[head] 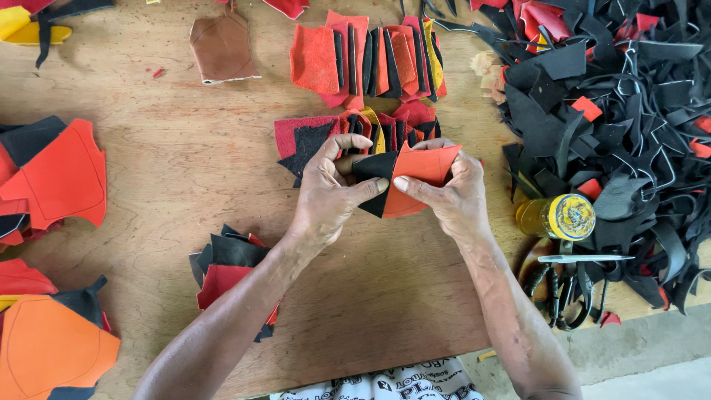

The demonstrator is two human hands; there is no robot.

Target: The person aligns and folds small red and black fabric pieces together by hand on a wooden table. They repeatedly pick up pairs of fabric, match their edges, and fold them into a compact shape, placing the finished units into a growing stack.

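Head view looks straight down on a flat, angular orange-red leather piece point(422, 174) pressed against a matte black suede-like leather piece point(374, 174), both held just above the middle of the bench. The left hand point(329, 194) pinches the black piece, thumb on top and fingers curled behind; the right hand point(450, 194) grips the orange-red piece the same way, thumb tip nearly touching the left thumb.

Directly behind the hands lies an overlapped row of red, black and yellow cut leather pieces point(355, 133), standing on edge like cards, fuzzy on the red faces. A second, similar fanned row point(370, 63) sits farther back. Below the left wrist rests a small stack of black and red pieces point(226, 270). A brown, smooth leather panel point(222, 48) lies at the top, well apart from the rows.

At the left edge sit large orange and black cut panels point(55, 174), with more at the lower left. To the right spreads a tangled heap of black and red leather scraps and strips point(615, 96). Against its lower edge lies a yellow cylindrical bottle point(555, 216), with dark-handled scissors point(570, 285) just below it.

Everything rests on a worn wooden plywood bench point(185, 170) with visible grain. Grey concrete floor point(652, 355) shows beyond its lower right corner.
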